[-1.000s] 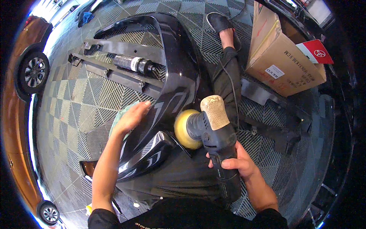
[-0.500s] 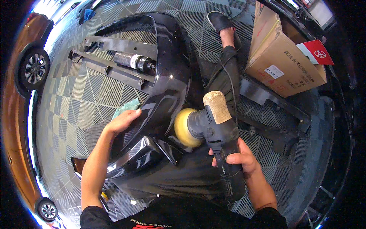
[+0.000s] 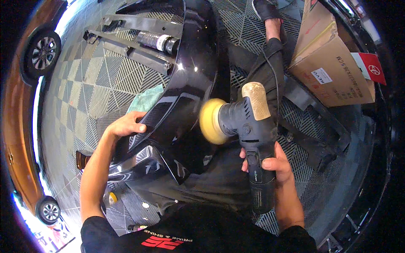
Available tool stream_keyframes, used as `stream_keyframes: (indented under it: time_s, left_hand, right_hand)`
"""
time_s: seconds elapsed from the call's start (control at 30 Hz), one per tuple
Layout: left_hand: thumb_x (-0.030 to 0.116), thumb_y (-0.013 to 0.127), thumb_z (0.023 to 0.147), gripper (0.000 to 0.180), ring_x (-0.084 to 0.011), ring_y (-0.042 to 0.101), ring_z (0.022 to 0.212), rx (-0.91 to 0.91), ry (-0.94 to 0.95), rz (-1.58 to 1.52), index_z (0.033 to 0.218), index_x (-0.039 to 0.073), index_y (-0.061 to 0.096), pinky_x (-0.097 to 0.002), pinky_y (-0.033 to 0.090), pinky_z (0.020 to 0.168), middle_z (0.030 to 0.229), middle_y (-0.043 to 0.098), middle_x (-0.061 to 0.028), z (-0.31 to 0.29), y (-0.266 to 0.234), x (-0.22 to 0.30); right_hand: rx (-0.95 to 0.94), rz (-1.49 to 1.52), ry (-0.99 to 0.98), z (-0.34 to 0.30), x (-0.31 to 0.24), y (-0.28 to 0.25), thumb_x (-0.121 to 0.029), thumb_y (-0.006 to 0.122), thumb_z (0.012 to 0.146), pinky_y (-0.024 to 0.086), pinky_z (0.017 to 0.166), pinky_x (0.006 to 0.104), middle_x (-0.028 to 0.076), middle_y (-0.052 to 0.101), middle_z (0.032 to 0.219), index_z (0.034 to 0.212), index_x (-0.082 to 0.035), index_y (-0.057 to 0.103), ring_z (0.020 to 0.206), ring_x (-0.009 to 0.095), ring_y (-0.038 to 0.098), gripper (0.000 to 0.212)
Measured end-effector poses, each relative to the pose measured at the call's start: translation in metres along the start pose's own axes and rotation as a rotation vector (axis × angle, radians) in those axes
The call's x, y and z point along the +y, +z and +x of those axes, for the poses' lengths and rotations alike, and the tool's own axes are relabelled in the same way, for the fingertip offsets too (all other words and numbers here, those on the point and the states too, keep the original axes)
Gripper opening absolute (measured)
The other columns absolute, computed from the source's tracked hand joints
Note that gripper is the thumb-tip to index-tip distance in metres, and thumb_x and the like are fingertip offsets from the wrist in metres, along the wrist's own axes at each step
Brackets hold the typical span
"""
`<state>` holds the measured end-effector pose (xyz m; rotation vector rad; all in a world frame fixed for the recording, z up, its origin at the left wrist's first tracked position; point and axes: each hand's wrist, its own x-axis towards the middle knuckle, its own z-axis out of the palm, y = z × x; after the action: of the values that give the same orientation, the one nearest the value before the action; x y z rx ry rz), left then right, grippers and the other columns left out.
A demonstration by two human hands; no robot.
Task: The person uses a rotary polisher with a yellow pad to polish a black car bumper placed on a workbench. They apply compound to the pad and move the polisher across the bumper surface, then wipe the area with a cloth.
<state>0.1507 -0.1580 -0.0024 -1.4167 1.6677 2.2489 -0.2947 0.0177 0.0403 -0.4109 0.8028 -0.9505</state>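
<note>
My right hand [image 3: 276,165] is wrapped round the handle of a black polishing machine [image 3: 253,135] with a tan, worn cover on its head. Its round yellow foam pad [image 3: 213,121] faces a glossy black curved car panel [image 3: 196,84], close beside it; I cannot tell whether they touch. The panel lies by my legs. My left hand [image 3: 128,123] grips the panel's left edge, thumb on top and fingers partly hidden. Just beyond those fingers is a green cloth [image 3: 145,99]. A dark bottle [image 3: 158,41] with a white label lies on black trim strips [image 3: 128,51] inside the panel's curve.
A cardboard box [image 3: 333,71] with a red and white card [image 3: 370,68] stands at the far right, near more black trim [image 3: 316,109]. The machine's cord runs along my leg [image 3: 265,80]. An orange-brown car [image 3: 19,139] stands at the left. The floor [image 3: 80,105] is patterned grey tile.
My view has shifted, so the floor items sit higher in it. My left hand has slid nearer along the panel's edge, away from the cloth. The polisher stays in my right hand.
</note>
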Motion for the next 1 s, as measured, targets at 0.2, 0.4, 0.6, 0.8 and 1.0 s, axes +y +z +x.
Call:
stream_keyframes:
  time_s: [0.2,0.4,0.6,0.8,1.0]
  left_hand:
    - [0.067,0.086,0.063,0.099,-0.0147,0.063,0.100,-0.008,0.025,-0.004,0.126,-0.006,0.063,-0.0299,0.049,0.091,0.111,0.070,-0.0070,-0.012,0.000,-0.016]
    - [0.062,0.089,0.063,0.094,-0.0145,0.063,0.100,-0.051,0.008,0.054,0.127,-0.003,0.063,-0.0304,0.050,0.090,0.108,0.071,-0.0064,-0.018,0.006,-0.004]
    - [0.059,0.089,0.064,0.095,-0.0169,0.066,0.101,-0.080,-0.008,0.040,0.131,-0.002,0.062,-0.0320,0.052,0.091,0.112,0.072,-0.0093,-0.029,0.005,-0.011]
    - [0.063,0.086,0.067,0.093,-0.0167,0.066,0.100,-0.132,0.055,0.114,0.128,-0.003,0.063,-0.0324,0.052,0.089,0.111,0.072,-0.0089,-0.034,-0.004,0.002]
    - [0.080,0.079,0.063,0.116,-0.0161,0.062,0.107,-0.157,-0.028,0.155,0.139,-0.005,0.055,-0.0326,0.050,0.094,0.120,0.069,-0.0106,-0.060,-0.019,0.002]
  right_hand:
    - [-0.037,-0.035,0.102,-0.015,0.015,0.013,-0.022,0.087,0.064,0.059,0.085,0.0426,0.020,0.065,0.117,0.139,0.005,0.042,0.094,0.030,0.071,0.091]
    - [-0.015,-0.219,0.096,-0.023,0.025,0.028,-0.019,0.092,0.059,0.057,0.089,0.0427,0.019,0.062,0.124,0.143,0.005,0.037,0.099,0.029,0.069,0.103]
    - [0.080,-0.232,0.064,0.004,-0.003,0.055,-0.023,0.090,0.062,0.060,0.080,0.0429,0.021,0.065,0.115,0.140,0.001,0.041,0.091,0.031,0.071,0.096]
    - [0.035,-0.324,0.072,0.016,-0.018,0.086,-0.024,0.091,0.063,0.058,0.086,0.0427,0.019,0.060,0.125,0.144,0.000,0.038,0.103,0.029,0.067,0.099]
    - [-0.278,-0.564,0.047,0.032,0.005,0.126,-0.025,0.090,0.073,0.026,0.120,0.0382,0.018,0.037,0.155,0.159,0.003,0.013,0.144,0.026,0.036,0.119]
